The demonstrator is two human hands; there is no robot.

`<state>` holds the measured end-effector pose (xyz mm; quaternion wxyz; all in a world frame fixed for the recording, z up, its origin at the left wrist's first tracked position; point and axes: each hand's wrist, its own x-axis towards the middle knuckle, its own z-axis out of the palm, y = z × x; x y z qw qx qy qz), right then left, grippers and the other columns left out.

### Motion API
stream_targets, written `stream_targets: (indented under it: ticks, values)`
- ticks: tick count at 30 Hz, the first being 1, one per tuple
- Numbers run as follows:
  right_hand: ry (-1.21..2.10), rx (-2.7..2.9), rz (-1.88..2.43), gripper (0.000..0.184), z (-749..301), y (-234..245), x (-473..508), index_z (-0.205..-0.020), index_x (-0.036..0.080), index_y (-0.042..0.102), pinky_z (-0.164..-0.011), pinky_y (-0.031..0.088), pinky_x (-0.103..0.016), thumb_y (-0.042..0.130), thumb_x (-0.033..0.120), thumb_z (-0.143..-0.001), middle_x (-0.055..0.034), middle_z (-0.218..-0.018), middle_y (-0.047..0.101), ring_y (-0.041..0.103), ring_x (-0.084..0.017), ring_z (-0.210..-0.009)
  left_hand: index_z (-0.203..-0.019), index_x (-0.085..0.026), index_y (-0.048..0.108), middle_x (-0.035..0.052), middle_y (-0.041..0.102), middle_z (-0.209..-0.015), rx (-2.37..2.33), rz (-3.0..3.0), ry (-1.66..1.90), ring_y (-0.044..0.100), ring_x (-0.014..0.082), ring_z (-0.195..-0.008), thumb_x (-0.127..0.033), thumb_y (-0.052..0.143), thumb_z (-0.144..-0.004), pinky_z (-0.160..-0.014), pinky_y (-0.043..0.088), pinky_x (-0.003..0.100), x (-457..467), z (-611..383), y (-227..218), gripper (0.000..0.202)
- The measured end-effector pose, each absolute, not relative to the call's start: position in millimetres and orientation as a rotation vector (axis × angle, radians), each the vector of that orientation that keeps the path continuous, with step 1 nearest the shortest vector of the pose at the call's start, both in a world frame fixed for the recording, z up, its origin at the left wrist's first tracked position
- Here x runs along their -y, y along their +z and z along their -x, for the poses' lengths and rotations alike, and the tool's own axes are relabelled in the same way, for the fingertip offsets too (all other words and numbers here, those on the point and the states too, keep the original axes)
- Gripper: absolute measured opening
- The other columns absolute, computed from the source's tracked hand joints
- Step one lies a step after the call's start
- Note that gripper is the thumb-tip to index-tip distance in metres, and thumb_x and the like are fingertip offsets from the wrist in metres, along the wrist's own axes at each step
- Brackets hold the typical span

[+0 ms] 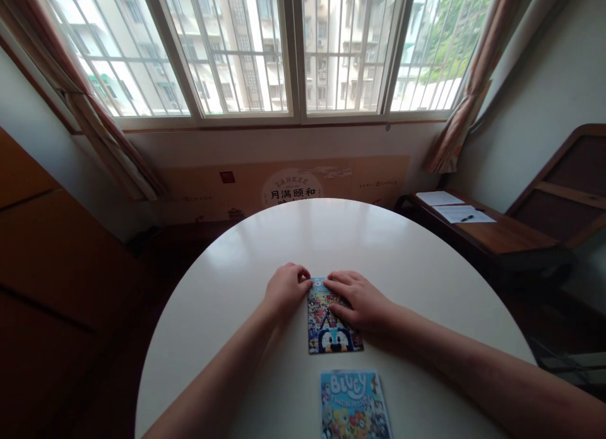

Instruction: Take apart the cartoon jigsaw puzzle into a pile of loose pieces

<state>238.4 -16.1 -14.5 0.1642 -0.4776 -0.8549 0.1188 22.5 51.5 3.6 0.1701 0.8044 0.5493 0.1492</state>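
Observation:
A small colourful picture sheet with a blue cartoon dog [331, 328] lies flat on the round white table [379, 250]. My left hand [285, 289] rests at its upper left corner, fingers curled and pinching the sheet's top edge. My right hand [357, 299] lies flat across the sheet's upper right part, fingers stretched out and pressing it down. A second printed booklet with the word "BLUEY" [354, 404] lies closer to me, apart from both hands.
A large barred window [293, 48] with curtains fills the far wall. A flattened printed cardboard box [288, 185] leans under it. At the right stands a dark wooden side table [492, 234] with papers and a pen [467, 217]. A wooden cabinet [57, 269] stands at the left.

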Motion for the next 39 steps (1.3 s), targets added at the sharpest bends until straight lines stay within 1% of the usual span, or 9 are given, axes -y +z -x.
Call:
stream_targets:
  ticks: [3, 6, 11, 17, 21, 26, 30, 33, 39]
  values:
    - [0.277, 2.335, 1.362, 0.041, -229, -13, 11, -0.129, 0.02, 0.065, -0.11, 0.039, -0.04, 0.058, 0.037, -0.092, -0.0092, -0.13, 0.062, 0.053, -0.025, -0.122, -0.091, -0.019, 0.076, 0.0046, 0.074, -0.09, -1.539, -2.21, 0.279, 0.066, 0.0219, -0.085, -0.029, 0.069, -0.079, -0.071, 0.046, 0.029, -63, -25, 9, 0.016]
    - [0.237, 2.27, 1.372, 0.031, -223, -15, 8, -0.119, 0.02, 0.07, -0.106, 0.041, -0.04, 0.059, 0.031, -0.091, -0.0086, -0.12, 0.065, 0.055, -0.024, -0.115, -0.087, -0.02, 0.076, 0.0023, 0.074, -0.083, -1.537, -2.17, 0.238, 0.067, 0.0199, -0.078, -0.026, 0.072, -0.075, -0.066, 0.045, 0.027, -69, -26, 11, 0.014]
    - [0.171, 2.295, 1.331, 0.032, -222, -19, 8, -0.122, 0.02, 0.068, -0.104, 0.042, -0.041, 0.057, 0.03, -0.094, -0.009, -0.119, 0.064, 0.054, -0.024, -0.113, -0.091, -0.021, 0.076, 0.0022, 0.074, -0.087, -1.561, -2.158, 0.33, 0.066, 0.02, -0.081, -0.029, 0.069, -0.078, -0.066, 0.045, 0.027, -65, -22, 5, 0.017]
    - [0.172, 2.335, 1.324, 0.034, -223, -19, 5, -0.124, 0.021, 0.067, -0.103, 0.042, -0.042, 0.054, 0.033, -0.095, -0.0087, -0.12, 0.064, 0.053, -0.025, -0.112, -0.09, -0.022, 0.075, 0.002, 0.074, -0.087, -1.455, -2.151, 0.445, 0.067, 0.0206, -0.083, -0.027, 0.07, -0.077, -0.07, 0.047, 0.028, -61, -13, 0, 0.016]
    - [0.182, 2.341, 1.344, 0.035, -223, -18, 5, -0.125, 0.02, 0.066, -0.103, 0.042, -0.042, 0.053, 0.033, -0.095, -0.0089, -0.121, 0.063, 0.054, -0.025, -0.111, -0.089, -0.023, 0.075, 0.002, 0.075, -0.088, -1.448, -2.123, 0.478, 0.068, 0.0204, -0.081, -0.026, 0.067, -0.079, -0.072, 0.048, 0.03, -58, -13, 0, 0.013]
    - [0.179, 2.352, 1.355, 0.037, -223, -17, 8, -0.128, 0.02, 0.065, -0.104, 0.042, -0.043, 0.051, 0.033, -0.096, -0.0095, -0.123, 0.063, 0.053, -0.025, -0.114, -0.091, -0.023, 0.074, 0.0016, 0.076, -0.091, -1.429, -2.151, 0.528, 0.068, 0.0214, -0.086, -0.026, 0.066, -0.08, -0.073, 0.05, 0.03, -56, -14, -1, 0.014]
    - [0.164, 2.352, 1.36, 0.037, -224, -19, 8, -0.129, 0.02, 0.065, -0.106, 0.042, -0.042, 0.051, 0.032, -0.096, -0.0098, -0.124, 0.062, 0.053, -0.025, -0.116, -0.098, -0.025, 0.076, 0.0, 0.076, -0.09, -1.415, -2.149, 0.563, 0.069, 0.0199, -0.083, -0.026, 0.065, -0.082, -0.075, 0.05, 0.031, -55, -14, -1, 0.02]
    - [0.15, 2.359, 1.364, 0.038, -224, -19, 8, -0.129, 0.02, 0.064, -0.106, 0.042, -0.042, 0.05, 0.032, -0.097, -0.0103, -0.125, 0.062, 0.053, -0.025, -0.118, -0.097, -0.025, 0.077, 0.0005, 0.077, -0.09, -1.416, -2.147, 0.579, 0.07, 0.0199, -0.083, -0.027, 0.065, -0.082, -0.076, 0.051, 0.03, -54, -15, -1, 0.019]
    - [0.15, 2.368, 1.368, 0.038, -225, -18, 8, -0.13, 0.02, 0.064, -0.107, 0.041, -0.043, 0.051, 0.032, -0.096, -0.01, -0.126, 0.062, 0.053, -0.025, -0.118, -0.096, -0.025, 0.079, 0.0006, 0.078, -0.091, -1.392, -2.203, 0.615, 0.07, 0.0202, -0.084, -0.021, 0.066, -0.081, -0.078, 0.052, 0.03, -53, -18, 0, 0.02]
